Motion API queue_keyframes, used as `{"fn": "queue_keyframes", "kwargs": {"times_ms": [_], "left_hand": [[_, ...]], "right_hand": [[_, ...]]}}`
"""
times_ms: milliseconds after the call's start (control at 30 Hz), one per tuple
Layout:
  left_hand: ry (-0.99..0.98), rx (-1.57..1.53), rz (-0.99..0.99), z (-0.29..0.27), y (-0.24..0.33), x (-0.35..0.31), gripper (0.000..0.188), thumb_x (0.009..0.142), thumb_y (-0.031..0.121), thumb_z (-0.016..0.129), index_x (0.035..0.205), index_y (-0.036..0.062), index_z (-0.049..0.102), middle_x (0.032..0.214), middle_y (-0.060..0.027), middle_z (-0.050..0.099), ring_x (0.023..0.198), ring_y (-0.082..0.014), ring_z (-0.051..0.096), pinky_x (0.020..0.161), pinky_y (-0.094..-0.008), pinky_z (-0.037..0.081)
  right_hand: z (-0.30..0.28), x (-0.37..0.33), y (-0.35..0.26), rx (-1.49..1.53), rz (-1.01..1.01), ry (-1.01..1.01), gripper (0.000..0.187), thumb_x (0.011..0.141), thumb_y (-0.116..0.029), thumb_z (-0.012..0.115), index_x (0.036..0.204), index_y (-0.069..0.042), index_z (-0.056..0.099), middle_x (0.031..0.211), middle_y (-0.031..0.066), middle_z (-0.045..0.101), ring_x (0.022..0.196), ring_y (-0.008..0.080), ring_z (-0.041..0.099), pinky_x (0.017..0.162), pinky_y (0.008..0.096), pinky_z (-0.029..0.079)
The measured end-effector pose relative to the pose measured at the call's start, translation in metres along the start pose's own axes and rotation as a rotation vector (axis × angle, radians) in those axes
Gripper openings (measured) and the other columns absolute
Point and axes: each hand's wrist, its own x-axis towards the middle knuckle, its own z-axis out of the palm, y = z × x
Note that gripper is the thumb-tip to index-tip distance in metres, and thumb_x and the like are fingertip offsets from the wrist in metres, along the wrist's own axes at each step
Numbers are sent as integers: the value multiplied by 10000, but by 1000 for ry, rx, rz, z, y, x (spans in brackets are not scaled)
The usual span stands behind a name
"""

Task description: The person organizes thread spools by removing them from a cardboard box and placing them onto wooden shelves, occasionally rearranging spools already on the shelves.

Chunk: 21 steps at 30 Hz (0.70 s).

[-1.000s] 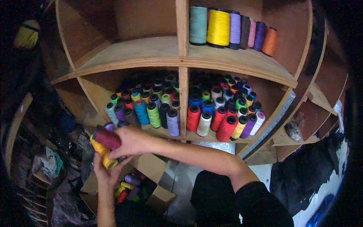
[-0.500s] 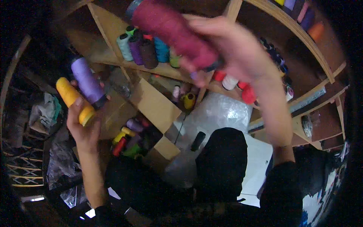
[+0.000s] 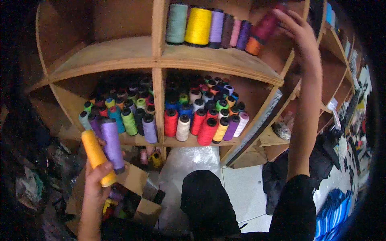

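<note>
Wooden shelving unit (image 3: 100,68): the view is largely filled by it; upper and lower compartments are divided by a middle post (image 3: 159,100).
Lower compartments: upright thread spools (image 3: 206,132) of many colours are packed on both sides of the post.
Cardboard box (image 3: 136,176): seen below the shelving, flaps spread; further spools (image 3: 107,205) are partly visible inside.
Right hand (image 3: 295,28): raised at the upper right compartment; fingers are curled around the upper part of the maroon spool (image 3: 267,24).
Left hand (image 3: 97,176): held low, before the lower left compartment; two spools are gripped together, fingers partly closed around them.
Upper-row step: judged to be the handling of the maroon spool at the row's right end.
Upper-row next move: a straightening of the maroon spool and a firm seat for its base are judged to be called for, with neighbours left undisturbed.
Maroon spool: tilted, top leaning right; its dark lower end overlaps the orange spool (image 3: 253,47) in view. Owing to blur, contact between the two cannot be told.
Left-hand pair: the lavender spool (image 3: 112,144) is held just beside the amber spool (image 3: 95,154), both slightly tilted.
Row neighbour: a dark purple spool (image 3: 243,36) is stood upright, left of the orange one.
</note>
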Motion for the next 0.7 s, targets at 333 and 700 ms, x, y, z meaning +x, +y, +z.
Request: {"fn": "queue_keyframes", "kwargs": {"times_ms": [333,700], "left_hand": [[-162,54,-69,6,-34,9,616,637,116,661,1181,57,379,1052,-169,551,984,-275,566,839,-364,456],[-146,-56,-127,1,-48,14,595,685,123,645,1204,67,359,1049,-175,553,1011,-262,559,827,-377,477]], "right_hand": [[63,52,94,-398,188,-275,404,712,-295,741,915,39,638,807,109,655,699,172,644,576,281,540],[44,28,81,-581,23,-158,405,759,-265,697,1007,39,593,847,101,648,757,147,628,643,264,517]]}}
